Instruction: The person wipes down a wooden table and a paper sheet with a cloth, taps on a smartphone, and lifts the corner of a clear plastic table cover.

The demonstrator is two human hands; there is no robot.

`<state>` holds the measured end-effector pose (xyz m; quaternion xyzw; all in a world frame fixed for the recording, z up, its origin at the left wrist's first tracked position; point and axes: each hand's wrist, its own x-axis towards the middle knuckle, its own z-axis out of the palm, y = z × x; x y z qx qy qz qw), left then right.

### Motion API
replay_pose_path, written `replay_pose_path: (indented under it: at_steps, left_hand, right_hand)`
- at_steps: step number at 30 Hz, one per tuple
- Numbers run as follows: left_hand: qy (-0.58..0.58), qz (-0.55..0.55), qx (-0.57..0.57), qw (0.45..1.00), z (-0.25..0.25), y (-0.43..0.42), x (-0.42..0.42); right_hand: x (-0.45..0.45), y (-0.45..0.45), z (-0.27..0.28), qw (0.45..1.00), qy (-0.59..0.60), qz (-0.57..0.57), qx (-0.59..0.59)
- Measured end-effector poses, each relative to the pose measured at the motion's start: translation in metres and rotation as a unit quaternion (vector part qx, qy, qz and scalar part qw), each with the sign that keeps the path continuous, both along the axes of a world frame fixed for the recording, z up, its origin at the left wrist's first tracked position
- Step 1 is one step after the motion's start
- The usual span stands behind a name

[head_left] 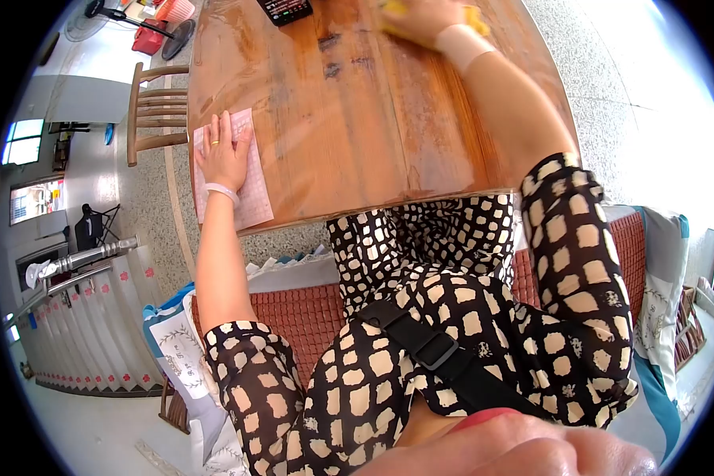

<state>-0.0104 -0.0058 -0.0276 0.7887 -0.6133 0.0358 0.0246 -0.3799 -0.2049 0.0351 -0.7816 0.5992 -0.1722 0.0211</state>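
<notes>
My left hand (224, 161) lies flat with fingers stretched on a pink checked sheet (254, 194) at the left edge of the wooden table (337, 151). A ring and a pale bracelet are on that hand and wrist. At the far right part of the table, my right hand (427, 21) presses down on a yellow cloth (474, 17), its fingers partly cut off by the frame's top edge. The cloth shows on both sides of the hand. Whether the pink sheet is paper or fabric I cannot tell.
A black device with a lit screen (285, 9) lies at the table's far side. Left of the table stand a wooden chair (159, 111), a black fan (178, 40) and a red bag (148, 37). I sit on a bench with a reddish woven mat (293, 305).
</notes>
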Motion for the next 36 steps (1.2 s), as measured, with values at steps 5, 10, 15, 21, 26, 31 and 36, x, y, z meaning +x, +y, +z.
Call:
replay_pose_path:
  at_steps: [5,10,15,21,26,31,36]
  left_hand:
    - [-0.01,-0.011,-0.023,1.0,-0.003,0.0,0.003]
    - [-0.017,-0.014,-0.025,0.999,-0.003,0.0,0.003]
    - [-0.04,-0.019,-0.026,0.999,-0.007,-0.002,0.009]
    - [-0.046,-0.018,-0.031,0.998,-0.01,-0.007,0.016]
    - [-0.049,-0.007,-0.021,0.999,-0.01,-0.01,0.015]
    - [-0.059,0.0,0.004,0.998,-0.009,-0.011,0.012]
    - [-0.043,0.007,0.013,0.999,-0.004,-0.01,0.006]
  right_hand:
    - [-0.108,-0.039,-0.003,0.996,-0.039,-0.068,0.038]
    - [-0.106,-0.019,0.003,0.992,0.032,-0.121,0.013]
    - [-0.113,0.054,0.022,0.994,0.048,-0.094,-0.001]
    - [-0.163,0.133,-0.028,0.989,0.057,-0.008,-0.138]
    - [-0.179,0.19,-0.032,0.989,0.017,-0.001,-0.144]
    - [-0.173,0.228,-0.022,0.99,0.024,-0.014,-0.138]
    - [-0.169,0.232,-0.019,0.991,0.061,-0.016,-0.115]
